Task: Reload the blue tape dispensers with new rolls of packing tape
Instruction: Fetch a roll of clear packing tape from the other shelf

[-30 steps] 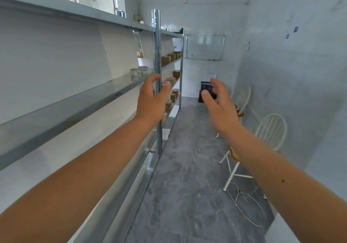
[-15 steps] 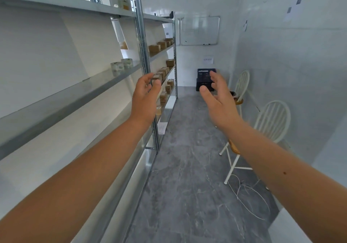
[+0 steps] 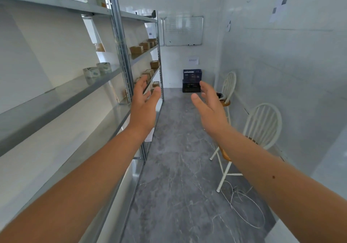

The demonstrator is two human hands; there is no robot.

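Note:
Both my arms reach forward down a narrow room. My left hand (image 3: 143,105) is held out with relaxed fingers beside the metal shelving (image 3: 120,55) and holds nothing. My right hand (image 3: 210,105) is also empty, fingers loosely spread, over the floor. Two pale tape rolls (image 3: 96,71) stand on the middle shelf, left of and beyond my left hand. No blue tape dispenser shows in this view.
Small cardboard boxes (image 3: 144,45) line the far shelves. A dark blue crate (image 3: 191,80) stands against the end wall under a whiteboard (image 3: 183,30). Two white chairs (image 3: 261,126) line the right wall, with a loose white cable (image 3: 242,205) on the grey floor.
The view has swung left and moved along the aisle; the shelf upright and tape rolls have shifted left in the frame. Both hands stay raised and empty.

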